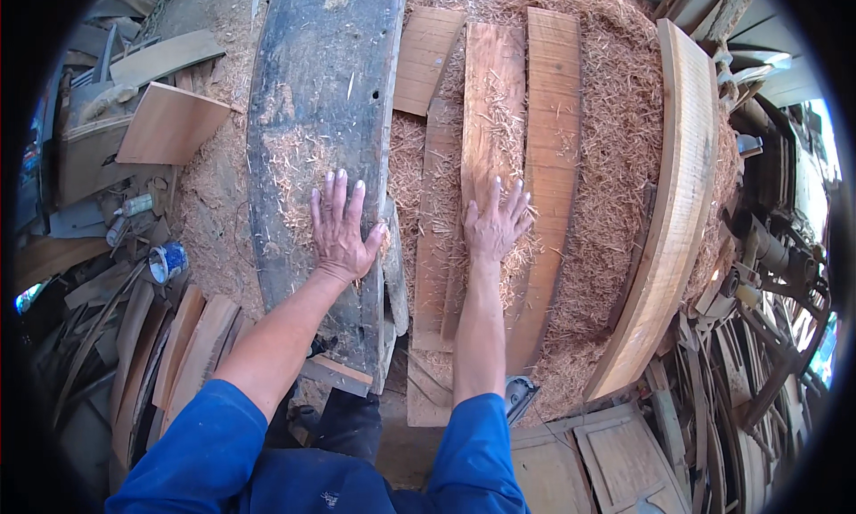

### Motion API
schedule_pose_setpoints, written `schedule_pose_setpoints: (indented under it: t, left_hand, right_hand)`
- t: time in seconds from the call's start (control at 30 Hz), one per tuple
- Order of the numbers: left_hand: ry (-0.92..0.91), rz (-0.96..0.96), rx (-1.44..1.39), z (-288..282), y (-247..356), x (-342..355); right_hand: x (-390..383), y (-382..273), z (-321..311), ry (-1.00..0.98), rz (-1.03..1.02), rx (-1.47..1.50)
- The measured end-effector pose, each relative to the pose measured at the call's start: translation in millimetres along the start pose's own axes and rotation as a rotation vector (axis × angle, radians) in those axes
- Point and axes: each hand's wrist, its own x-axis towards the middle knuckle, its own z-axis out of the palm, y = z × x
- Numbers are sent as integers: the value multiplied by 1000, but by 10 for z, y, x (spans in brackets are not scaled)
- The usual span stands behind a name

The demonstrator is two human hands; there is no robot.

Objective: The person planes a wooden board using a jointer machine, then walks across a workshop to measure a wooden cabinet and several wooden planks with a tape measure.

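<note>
My left hand (343, 233), fingers spread, is over the dark, worn workbench plank (312, 86), which has shavings scattered on it. Further right, my right hand (496, 224) is spread over a reddish wooden board (493, 95) strewn with curled shavings. Neither hand grips anything. Close beside that board on its right lies a second brown board (551, 113), with a narrow gap between them. A shorter flat piece of wood (426, 59) lies to the left near the far end. Whether my palms press down or hover cannot be told.
Wood shavings (615, 157) are heaped around the boards. A thick pale plank (669, 220) stands to the right. At left are a blue tin (168, 262), a white bottle (135, 205) and leaning wood offcuts (198, 345). A dark tool (519, 394) sits by my right forearm.
</note>
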Motion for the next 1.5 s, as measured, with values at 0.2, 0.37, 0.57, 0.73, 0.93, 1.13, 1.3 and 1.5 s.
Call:
schedule_pose_setpoints:
  t: [0.2, 0.37, 0.57, 0.73, 0.93, 1.13, 1.3, 1.5]
  left_hand:
    - [-40, -38, -26, -32, -73, -47]
    - [-26, -36, -49, -50, -97, -12]
    - [-35, -27, -67, -21, -61, 1]
    - [-71, -67, -70, -54, -122, -67]
    - [-37, -31, -86, -38, -50, 18]
    - [-51, -44, -45, -2, -168, -91]
    - [-33, -17, -49, -19, -81, -42]
    - [-29, -24, -37, 37, -125, -43]
  right_hand:
    - [-897, 262, 41, -204, -175, -138]
    - [-2030, 591, -166, -381, 152, -175]
    - [-2003, 897, -170, -451, 318, -15]
    - [-1717, 1508, -903, -643, 364, 701]
    - [-1259, 2650, -1281, -591, 518, 722]
    - [-1597, 1382, -878, -55, 66, 55]
    - [-2276, 528, -156, -381, 232, 24]
    - [-2084, 399, 190, -467, 510, -189]
